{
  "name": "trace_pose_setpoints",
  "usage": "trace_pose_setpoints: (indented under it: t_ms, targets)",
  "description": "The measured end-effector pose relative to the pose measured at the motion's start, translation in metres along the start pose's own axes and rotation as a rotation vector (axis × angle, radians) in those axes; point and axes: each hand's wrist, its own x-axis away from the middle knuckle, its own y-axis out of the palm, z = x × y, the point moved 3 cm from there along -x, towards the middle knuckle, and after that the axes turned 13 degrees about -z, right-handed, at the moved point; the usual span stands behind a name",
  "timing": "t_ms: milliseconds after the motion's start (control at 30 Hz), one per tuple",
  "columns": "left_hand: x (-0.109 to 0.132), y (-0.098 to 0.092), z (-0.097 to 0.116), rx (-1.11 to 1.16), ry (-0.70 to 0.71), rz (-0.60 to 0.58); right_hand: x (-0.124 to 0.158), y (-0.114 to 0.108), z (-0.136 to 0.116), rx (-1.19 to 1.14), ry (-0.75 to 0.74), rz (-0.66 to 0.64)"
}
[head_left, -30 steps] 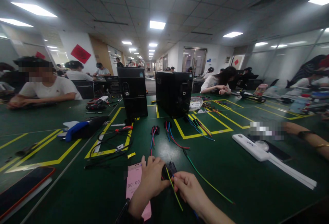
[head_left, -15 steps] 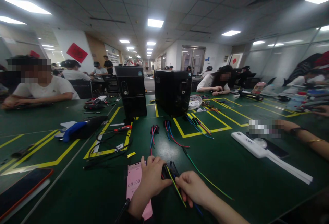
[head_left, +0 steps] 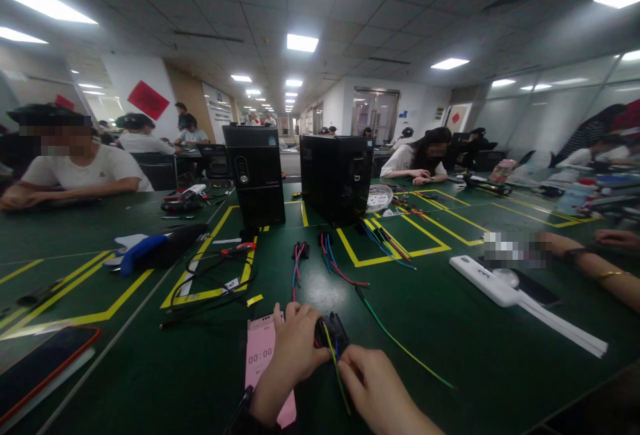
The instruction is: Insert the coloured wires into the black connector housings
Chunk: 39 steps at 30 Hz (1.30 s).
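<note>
My left hand (head_left: 296, 345) is closed around the near side of a small black connector block (head_left: 336, 330), resting over the pink phone (head_left: 261, 348), which shows a timer. Its fingers hide part of the block and a short red wire beside it. From the block a yellow-green wire (head_left: 339, 375) runs toward me, its loose end pointing down. A blue wire (head_left: 337, 343) leads from the block into the pinched fingertips of my right hand (head_left: 376, 382), just right of the yellow-green wire.
Beyond my hands lie connectors with red and blue wires (head_left: 299, 255), a long green wire (head_left: 400, 338) and a screwdriver (head_left: 240, 248). Two black computer cases (head_left: 257, 182) stand farther back. At right are a white power strip (head_left: 483, 280) and another person's arm (head_left: 603, 272).
My right hand has shifted slightly down, showing more of the blue wire at the block. The yellow-green wire's free end has swung left and down. My left hand stays nearly still.
</note>
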Motion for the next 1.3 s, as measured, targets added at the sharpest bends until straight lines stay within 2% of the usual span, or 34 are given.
trace_pose_setpoints:
  t_ms: [133,267,433,500,633,733,833,1000,1200,1300]
  targets:
    - [0.001,-0.002,0.002,-0.002,-0.005,-0.019,-0.001,-0.006,0.004,0.035,0.000,-0.028]
    - [0.002,-0.004,0.004,0.009,-0.017,-0.036,0.001,-0.022,0.019,0.040,0.049,0.028]
    - [0.001,-0.004,0.003,0.019,-0.001,-0.022,0.001,-0.012,0.013,0.036,0.009,0.004]
    - [0.001,-0.004,0.004,0.012,0.008,-0.017,-0.003,-0.003,0.012,-0.080,0.056,-0.084]
    - [0.001,-0.004,0.005,-0.006,-0.006,-0.036,-0.011,0.011,0.021,-0.504,0.168,-0.311]
    - [0.001,-0.004,0.006,-0.007,-0.014,-0.046,-0.017,0.012,0.024,-0.685,0.123,-0.297]
    - [0.001,-0.004,0.006,-0.005,-0.012,-0.045,-0.019,0.010,0.022,-0.764,0.096,-0.244]
    - [0.001,-0.003,0.005,-0.021,0.008,-0.032,-0.020,0.008,0.016,-0.720,0.042,-0.162]
    - [0.001,-0.002,0.003,-0.015,0.032,-0.001,-0.018,0.005,0.020,-0.514,-0.057,-0.094]
    - [0.000,-0.001,0.002,0.002,0.046,0.011,-0.019,0.000,0.022,-0.359,-0.001,-0.079]
